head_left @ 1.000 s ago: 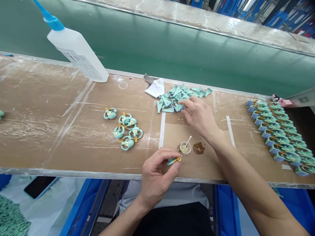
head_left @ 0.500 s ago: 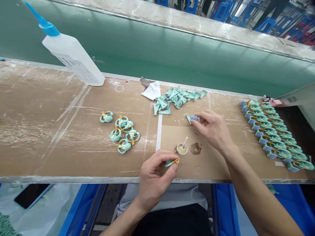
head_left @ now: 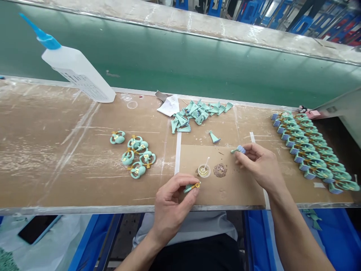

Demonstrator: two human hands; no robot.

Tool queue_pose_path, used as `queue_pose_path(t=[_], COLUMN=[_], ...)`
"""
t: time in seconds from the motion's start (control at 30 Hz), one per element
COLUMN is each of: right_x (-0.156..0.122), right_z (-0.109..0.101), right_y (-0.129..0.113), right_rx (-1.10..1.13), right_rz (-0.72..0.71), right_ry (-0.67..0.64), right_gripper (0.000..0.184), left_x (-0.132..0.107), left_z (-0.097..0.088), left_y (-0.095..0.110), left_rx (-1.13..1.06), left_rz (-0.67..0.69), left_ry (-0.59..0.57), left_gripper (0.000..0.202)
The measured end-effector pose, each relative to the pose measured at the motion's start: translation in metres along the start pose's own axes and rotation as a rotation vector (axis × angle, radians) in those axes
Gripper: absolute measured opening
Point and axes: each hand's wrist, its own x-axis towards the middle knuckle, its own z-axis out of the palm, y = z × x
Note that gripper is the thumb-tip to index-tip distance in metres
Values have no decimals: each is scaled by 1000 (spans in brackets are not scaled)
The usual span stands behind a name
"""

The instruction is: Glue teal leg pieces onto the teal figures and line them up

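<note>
My left hand (head_left: 173,199) is closed on a small teal figure part (head_left: 192,186) with a mustard-yellow ring-shaped end, near the table's front edge. Most of that part is behind the fingers. To the right, my right hand (head_left: 259,162) pinches a teal leg piece (head_left: 238,149) with a blue ribbed end, held above the cardboard. Between the hands stands a small clear cup (head_left: 203,171) of yellowish liquid with a white stick in it. A single teal piece (head_left: 214,137) lies beyond the cup, apart from the pile of teal pieces (head_left: 194,113).
Several teal figure heads with ring arms (head_left: 138,170) lie at left. Rows of assembled figures (head_left: 310,150) stand at right. A white bottle with a blue nozzle (head_left: 81,73) leans at the back left. A dark stain (head_left: 220,170) marks the cardboard beside the cup.
My right hand has moved right and toward me with the blue-ended leg piece, away from the single teal piece on the table. My left hand keeps its hold. The view has shifted slightly.
</note>
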Motion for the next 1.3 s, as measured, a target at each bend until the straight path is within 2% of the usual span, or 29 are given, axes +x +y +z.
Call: queue_pose_path(t=[0.27, 0.47, 0.67, 0.8, 0.83, 0.9, 1.0, 1.07, 1.17, 1.3], right_x=[2, 2, -3, -8, -14, -32, -67, -84, -93, -93], right_z=[-20, -20, -17, -10, -7, 3, 24, 38, 51, 54], right_y=[6, 5, 2, -6, -10, -22, -45, -59, -73, -74], right_rx=[-268, -412, -509, -463, -416, -178, 480, 786, 953, 951], right_rz=[-96, -239, -253, -230, -228, -152, 184, 349, 433, 444], right_ry=[-12, -63, -44, -8, -16, -84, -284, -388, -394, -380], right_gripper=[24, 16, 20, 27, 28, 29, 38, 43, 47, 48], left_x=[1, 1, 0, -5, -6, -8, -10, -10, -10, -10], left_z=[0, 0, 0, 4, 6, 9, 14, 15, 15, 17], left_y=[1, 1, 3, 5, 5, 6, 7, 8, 11, 14], left_rx=[7, 6, -4, -6, -1, 12, 55, 97, 141, 141], left_rz=[24, 24, 15, -7, -13, -5, 36, 63, 81, 93], left_ry=[-5, -9, -2, 8, 14, 28, 44, 53, 56, 60], left_gripper=[14, 13, 11, 13, 14, 16, 20, 22, 24, 25])
